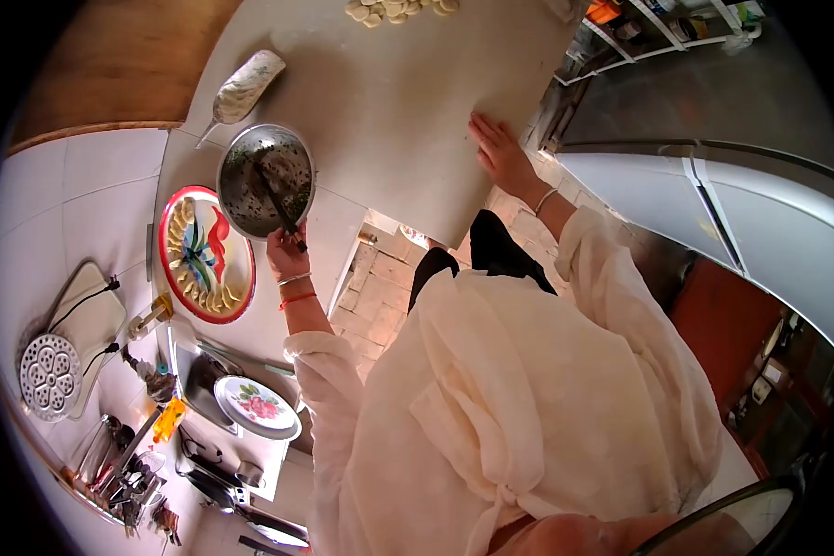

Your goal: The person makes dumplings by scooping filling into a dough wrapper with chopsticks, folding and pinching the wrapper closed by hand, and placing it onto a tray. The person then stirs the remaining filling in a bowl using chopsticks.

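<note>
My left hand (290, 257) is closed at the near rim of a metal bowl (234, 206), which holds some dark green chopped filling. A long dark utensil (271, 195) leans in the bowl, its handle end passing over the rim by my left fingers; whether these grip it as well, I cannot tell. My right hand (502, 156) rests flat at the right edge of the table (389, 120), holding nothing. Left of the bowl lies a red-rimmed patterned tray (170, 269) with dumplings (178, 227) arranged along its sides.
Pale dough pieces (403, 9) lie at the table's far edge. A whitish elongated packet (248, 86) sits beyond the bowl. At left are a sink (195, 375), a floral lidded basin (258, 408) and hanging utensils (125, 477). A white fridge (769, 222) stands at right.
</note>
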`<state>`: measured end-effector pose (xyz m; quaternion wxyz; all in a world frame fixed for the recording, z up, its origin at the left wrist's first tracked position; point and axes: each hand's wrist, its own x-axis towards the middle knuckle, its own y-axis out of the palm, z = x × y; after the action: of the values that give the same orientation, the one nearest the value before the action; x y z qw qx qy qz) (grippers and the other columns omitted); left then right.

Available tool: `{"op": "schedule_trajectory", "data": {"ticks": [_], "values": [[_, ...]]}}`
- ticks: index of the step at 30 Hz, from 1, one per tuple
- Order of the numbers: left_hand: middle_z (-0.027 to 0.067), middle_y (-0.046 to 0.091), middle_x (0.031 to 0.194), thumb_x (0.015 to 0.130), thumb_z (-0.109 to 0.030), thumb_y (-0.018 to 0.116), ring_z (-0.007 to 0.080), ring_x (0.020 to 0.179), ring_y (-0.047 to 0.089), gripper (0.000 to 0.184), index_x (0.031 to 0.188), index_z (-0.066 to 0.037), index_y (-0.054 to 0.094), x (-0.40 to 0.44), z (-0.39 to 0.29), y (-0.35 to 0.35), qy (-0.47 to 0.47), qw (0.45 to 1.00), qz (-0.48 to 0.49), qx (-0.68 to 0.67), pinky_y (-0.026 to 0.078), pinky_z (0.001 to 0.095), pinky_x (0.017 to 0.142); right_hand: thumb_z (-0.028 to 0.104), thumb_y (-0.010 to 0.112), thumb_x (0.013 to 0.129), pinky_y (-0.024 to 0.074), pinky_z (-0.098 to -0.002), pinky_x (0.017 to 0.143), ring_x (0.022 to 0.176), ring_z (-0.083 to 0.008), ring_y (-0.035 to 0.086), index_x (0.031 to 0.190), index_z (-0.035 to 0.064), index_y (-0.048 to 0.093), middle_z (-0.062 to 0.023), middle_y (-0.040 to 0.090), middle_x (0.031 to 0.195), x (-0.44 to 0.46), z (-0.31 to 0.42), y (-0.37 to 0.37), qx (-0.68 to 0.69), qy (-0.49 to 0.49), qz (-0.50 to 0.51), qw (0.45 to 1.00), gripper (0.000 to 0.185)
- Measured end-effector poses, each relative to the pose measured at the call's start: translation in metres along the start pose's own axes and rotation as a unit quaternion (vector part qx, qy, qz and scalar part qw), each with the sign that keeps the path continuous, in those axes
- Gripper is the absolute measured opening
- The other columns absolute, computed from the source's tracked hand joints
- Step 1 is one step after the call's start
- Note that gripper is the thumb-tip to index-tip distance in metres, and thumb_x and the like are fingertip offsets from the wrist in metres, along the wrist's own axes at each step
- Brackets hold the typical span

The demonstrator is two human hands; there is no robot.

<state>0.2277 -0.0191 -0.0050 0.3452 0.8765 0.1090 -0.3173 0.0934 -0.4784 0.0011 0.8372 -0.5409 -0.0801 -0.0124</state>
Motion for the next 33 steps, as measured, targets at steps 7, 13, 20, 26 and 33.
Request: {"op": "schedule_trajectory", "data": {"ticks": [7, 13, 20, 26, 33], "values": [[0.0195, 0.061, 0.119, 0.099, -0.037, 0.047, 0.0346, 0.113, 0.058, 0.049, 0.124, 0.005, 0.051, -0.039, 0.027, -0.007, -0.014, 0.996, -0.008, -0.083, 0.049, 0.0461, 0.102, 0.018, 0.049, 0.097, 0.0254, -0.0435, 0.116, 0.141, -0.0307, 0.032, 0.150, 0.0058, 0.027, -0.0146, 0.031, 0.155, -0.014, 0.049, -0.019, 0.275, 0.042, 0.136, 0.951, 0.059], [0.0206, 0.061, 0.124, 0.102, -0.041, 0.033, 0.0332, 0.113, 0.058, 0.057, 0.124, 0.008, 0.054, -0.081, 0.102, -0.054, -0.110, 0.962, 0.195, -0.154, 0.047, 0.0434, 0.100, 0.016, 0.041, 0.102, 0.0316, -0.0410, 0.112, 0.137, -0.0310, 0.040, 0.148, 0.0041, 0.031, -0.0147, 0.047, 0.145, -0.005, 0.023, -0.007, 0.604, 0.178, 0.053, 0.775, 0.048], [0.0168, 0.064, 0.116, 0.102, -0.038, 0.037, 0.0304, 0.106, 0.062, 0.049, 0.123, 0.002, 0.056, -0.146, 0.177, -0.030, -0.134, 0.990, -0.032, -0.020, 0.050, 0.0409, 0.095, 0.004, 0.047, 0.094, 0.0383, -0.0400, 0.107, 0.127, -0.0343, 0.048, 0.143, -0.0012, 0.036, -0.0189, 0.051, 0.138, 0.004, 0.034, -0.012, 0.318, -0.012, 0.122, 0.940, 0.050], [0.0155, 0.063, 0.117, 0.102, -0.037, 0.038, 0.0288, 0.106, 0.062, 0.047, 0.124, 0.001, 0.056, -0.169, 0.183, -0.001, -0.123, 0.984, -0.129, -0.012, 0.051, 0.0398, 0.096, 0.004, 0.050, 0.091, 0.0333, -0.0431, 0.111, 0.133, -0.0350, 0.040, 0.145, -0.0006, 0.034, -0.0183, 0.044, 0.143, -0.005, 0.040, -0.003, 0.223, -0.124, 0.155, 0.954, 0.056], [0.0153, 0.061, 0.121, 0.101, -0.038, 0.039, 0.0291, 0.109, 0.061, 0.049, 0.129, 0.000, 0.053, -0.169, 0.168, 0.009, -0.089, 0.994, -0.055, -0.031, 0.051, 0.0388, 0.094, 0.020, 0.044, 0.101, 0.0209, -0.0381, 0.118, 0.142, -0.0259, 0.030, 0.150, -0.0047, 0.017, -0.0057, 0.040, 0.152, 0.016, 0.088, 0.028, 0.598, 0.023, 0.280, 0.750, 0.061]]}}
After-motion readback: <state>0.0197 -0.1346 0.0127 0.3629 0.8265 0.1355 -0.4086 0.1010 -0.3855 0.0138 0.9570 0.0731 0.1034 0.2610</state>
